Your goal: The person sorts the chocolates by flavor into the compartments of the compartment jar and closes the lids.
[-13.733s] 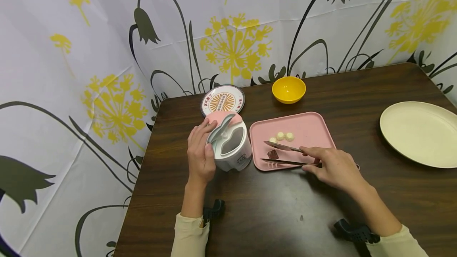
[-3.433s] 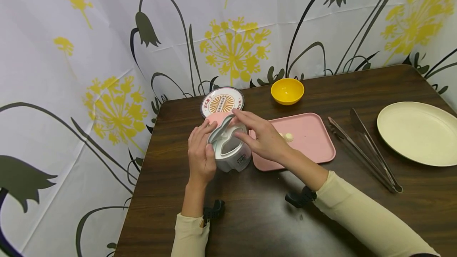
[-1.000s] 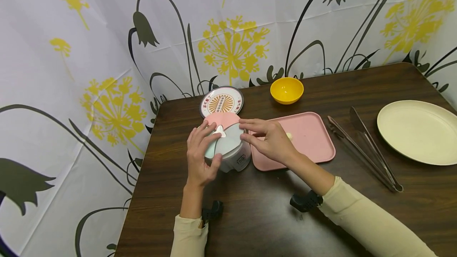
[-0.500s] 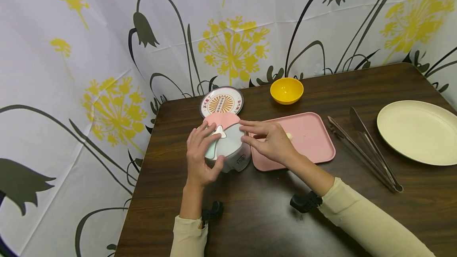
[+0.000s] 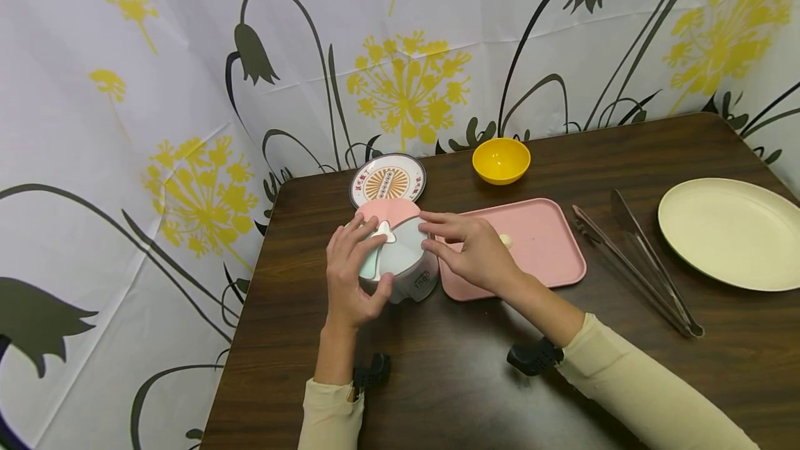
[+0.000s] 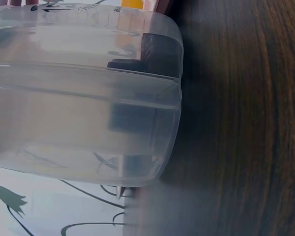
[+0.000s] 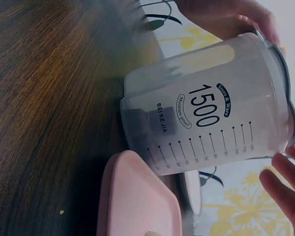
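Note:
A translucent storage canister (image 7: 206, 113), marked 1500, stands upright on the table, its sectioned lid in pink, mint and grey. The grey lid flap (image 5: 400, 247) lies flat over its section. My left hand (image 5: 350, 273) holds the canister from the left, fingers over the lid and thumb at the front rim. From the right, my right hand (image 5: 471, 248) touches the grey flap's edge with extended fingertips. Dark squarish shapes show through the canister's lower wall. Beside it lies a pink tray (image 5: 546, 248) with a small cream-coloured piece (image 5: 505, 241), partly covered by the right hand.
Metal tongs (image 5: 662, 283) lie right of the tray, and a large cream plate (image 5: 731, 235) sits beyond them. A yellow bowl (image 5: 501, 160) stands behind the tray. Behind the canister is a patterned plate (image 5: 387, 179); a flowered cloth (image 5: 294, 110) hangs at the table's back.
The tongs, earlier in my right hand over the tray, lie on the table. The brown piece is gone from the tray. The grey flap has gone from raised to down; both hands now hold still.

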{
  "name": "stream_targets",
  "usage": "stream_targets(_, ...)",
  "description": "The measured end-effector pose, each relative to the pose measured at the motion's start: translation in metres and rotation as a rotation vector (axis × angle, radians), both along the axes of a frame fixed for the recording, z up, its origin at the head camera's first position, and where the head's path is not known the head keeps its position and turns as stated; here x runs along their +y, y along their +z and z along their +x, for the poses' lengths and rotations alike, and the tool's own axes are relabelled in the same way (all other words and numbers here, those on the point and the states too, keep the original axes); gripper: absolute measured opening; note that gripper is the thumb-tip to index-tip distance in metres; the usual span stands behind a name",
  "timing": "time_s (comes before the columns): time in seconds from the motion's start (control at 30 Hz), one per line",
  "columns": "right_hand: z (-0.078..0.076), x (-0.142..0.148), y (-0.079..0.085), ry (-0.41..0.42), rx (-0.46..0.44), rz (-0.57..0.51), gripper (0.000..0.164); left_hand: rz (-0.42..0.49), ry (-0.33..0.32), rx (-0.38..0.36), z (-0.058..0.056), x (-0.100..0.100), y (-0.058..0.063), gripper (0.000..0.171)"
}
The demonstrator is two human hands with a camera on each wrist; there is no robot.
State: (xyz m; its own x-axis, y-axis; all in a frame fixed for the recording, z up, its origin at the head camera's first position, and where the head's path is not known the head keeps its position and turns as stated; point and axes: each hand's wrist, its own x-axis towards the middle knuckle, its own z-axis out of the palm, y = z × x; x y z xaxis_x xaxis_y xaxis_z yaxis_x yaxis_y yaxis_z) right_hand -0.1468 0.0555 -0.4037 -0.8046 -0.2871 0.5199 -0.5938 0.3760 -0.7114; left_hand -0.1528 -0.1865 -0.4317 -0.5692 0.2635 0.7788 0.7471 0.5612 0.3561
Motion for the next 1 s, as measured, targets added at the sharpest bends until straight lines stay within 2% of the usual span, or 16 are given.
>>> stream_targets(0.17,0.006,-0.004,0.006,-0.044,0.217,0.158,0.026,-0.025,0.007,0.008,0.001,-0.002,0.002,0.052)
stream_targets(0.27,0.010,-0.009,0.010,0.001,0.321,0.241,0.027,-0.038,0.018,0.028,0.002,-0.002,0.002,0.052)
stream_targets(0.4,0.015,-0.014,0.013,0.085,0.401,0.362,0.039,-0.055,0.038,0.048,0.003,-0.003,0.001,0.053)
stream_targets(0.53,0.019,-0.016,0.015,0.134,0.434,0.481,0.047,-0.064,0.051,0.064,0.005,-0.005,0.001,0.053)
stream_targets(0.67,0.018,-0.014,0.016,0.135,0.439,0.534,0.041,-0.077,0.060,0.076,0.007,-0.006,0.002,0.053)
stream_targets(0.87,0.013,-0.007,0.015,0.108,0.389,0.455,0.030,-0.078,0.074,0.094,0.011,-0.010,0.003,0.051)
stream_targets(1.0,0.011,-0.006,0.015,0.090,0.382,0.421,0.028,-0.070,0.053,0.082,0.014,-0.013,0.003,0.050)
